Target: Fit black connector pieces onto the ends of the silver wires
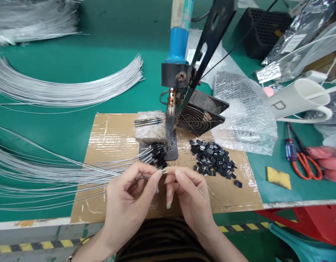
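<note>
My left hand (132,200) pinches a thin grey wire between thumb and forefinger above the cardboard sheet (102,145). Close beside it, my right hand (191,193) has thumb and forefinger pressed together at the same spot. Thin strands stick out past the right fingers; what exactly the fingertips cover is too small to tell. Just beyond my hands lies a bundle of grey wires (94,173) with small black connectors (158,154) at its ends. A heap of loose black connectors (213,158) lies to the right.
A blue-handled soldering iron (179,45) hangs tip-down in a black stand (208,40) in front of me. Behind are a small fan (195,118) and a wrapped block (150,133). More wires (75,91) lie left; a mug (299,98), orange-handled scissors (306,165) and yellow sponge (278,178) right.
</note>
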`<action>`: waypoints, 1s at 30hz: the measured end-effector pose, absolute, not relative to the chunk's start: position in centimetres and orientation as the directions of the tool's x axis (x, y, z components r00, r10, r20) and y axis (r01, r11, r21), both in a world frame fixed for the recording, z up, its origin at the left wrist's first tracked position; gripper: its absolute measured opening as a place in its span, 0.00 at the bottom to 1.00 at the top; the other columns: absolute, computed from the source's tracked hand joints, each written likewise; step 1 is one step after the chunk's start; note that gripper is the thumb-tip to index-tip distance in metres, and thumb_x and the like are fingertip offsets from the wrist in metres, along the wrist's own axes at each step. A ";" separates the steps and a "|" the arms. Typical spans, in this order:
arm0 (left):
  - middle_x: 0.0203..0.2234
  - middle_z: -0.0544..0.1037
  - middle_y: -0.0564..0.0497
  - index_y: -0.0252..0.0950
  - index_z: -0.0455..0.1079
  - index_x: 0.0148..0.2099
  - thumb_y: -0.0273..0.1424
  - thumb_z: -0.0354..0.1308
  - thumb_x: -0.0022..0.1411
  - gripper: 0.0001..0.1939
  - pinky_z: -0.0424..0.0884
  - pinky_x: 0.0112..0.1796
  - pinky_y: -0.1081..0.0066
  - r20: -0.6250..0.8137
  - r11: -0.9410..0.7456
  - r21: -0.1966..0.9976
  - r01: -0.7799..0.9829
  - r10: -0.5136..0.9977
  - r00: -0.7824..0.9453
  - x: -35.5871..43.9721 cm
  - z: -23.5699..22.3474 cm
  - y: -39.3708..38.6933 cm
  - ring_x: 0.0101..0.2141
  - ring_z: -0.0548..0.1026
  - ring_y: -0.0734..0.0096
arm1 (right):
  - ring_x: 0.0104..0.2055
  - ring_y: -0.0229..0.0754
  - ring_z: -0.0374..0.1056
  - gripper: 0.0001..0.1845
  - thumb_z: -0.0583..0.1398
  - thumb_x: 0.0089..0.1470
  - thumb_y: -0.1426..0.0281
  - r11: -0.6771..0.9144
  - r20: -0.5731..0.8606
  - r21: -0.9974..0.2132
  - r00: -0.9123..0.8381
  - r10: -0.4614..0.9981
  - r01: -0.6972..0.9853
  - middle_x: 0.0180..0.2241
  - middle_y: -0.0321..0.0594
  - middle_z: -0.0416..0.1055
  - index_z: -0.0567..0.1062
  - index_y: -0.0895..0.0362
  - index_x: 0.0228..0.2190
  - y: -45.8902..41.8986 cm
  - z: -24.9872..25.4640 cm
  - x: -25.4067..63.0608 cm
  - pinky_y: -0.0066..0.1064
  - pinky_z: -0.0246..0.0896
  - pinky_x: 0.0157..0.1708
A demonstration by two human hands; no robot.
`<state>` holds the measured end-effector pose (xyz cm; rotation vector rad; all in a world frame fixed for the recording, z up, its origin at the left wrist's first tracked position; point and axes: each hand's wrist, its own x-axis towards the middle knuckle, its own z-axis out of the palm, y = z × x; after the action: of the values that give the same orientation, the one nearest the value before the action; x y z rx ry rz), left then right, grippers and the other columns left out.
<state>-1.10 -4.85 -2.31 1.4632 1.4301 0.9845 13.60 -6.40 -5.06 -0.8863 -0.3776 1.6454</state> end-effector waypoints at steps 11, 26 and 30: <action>0.21 0.74 0.59 0.39 0.76 0.36 0.30 0.63 0.69 0.07 0.61 0.22 0.82 -0.113 0.086 0.966 0.245 0.989 0.095 -1.1 -1.9 -4.6 0.20 0.65 0.80 | 0.22 0.30 0.73 0.05 0.69 0.64 0.67 -0.252 -0.262 -0.790 -0.065 0.963 -0.559 0.30 0.34 0.81 0.88 0.52 0.40 -6.5 -5.2 14.4 0.20 0.71 0.23; 0.22 0.73 0.56 0.39 0.75 0.36 0.33 0.62 0.71 0.08 0.61 0.22 0.76 -0.128 0.082 0.939 0.333 0.984 0.120 -1.5 -2.2 -5.2 0.22 0.67 0.76 | 0.15 0.31 0.68 0.08 0.73 0.57 0.64 -0.337 -0.375 -0.721 -0.068 0.924 -0.605 0.23 0.34 0.77 0.87 0.55 0.32 -6.4 -4.5 14.5 0.22 0.64 0.15; 0.22 0.73 0.55 0.39 0.76 0.36 0.34 0.62 0.71 0.09 0.62 0.23 0.75 -0.130 0.071 0.927 0.368 0.982 0.140 -1.6 -2.3 -5.2 0.22 0.68 0.75 | 0.14 0.31 0.67 0.08 0.73 0.55 0.64 -0.382 -0.408 -0.676 -0.112 0.906 -0.631 0.22 0.34 0.77 0.87 0.56 0.30 -6.1 -4.3 14.6 0.21 0.62 0.14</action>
<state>-1.65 -5.21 -2.27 1.4641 1.3915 0.8139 14.64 -6.13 -4.34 -0.9667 -0.4067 1.7336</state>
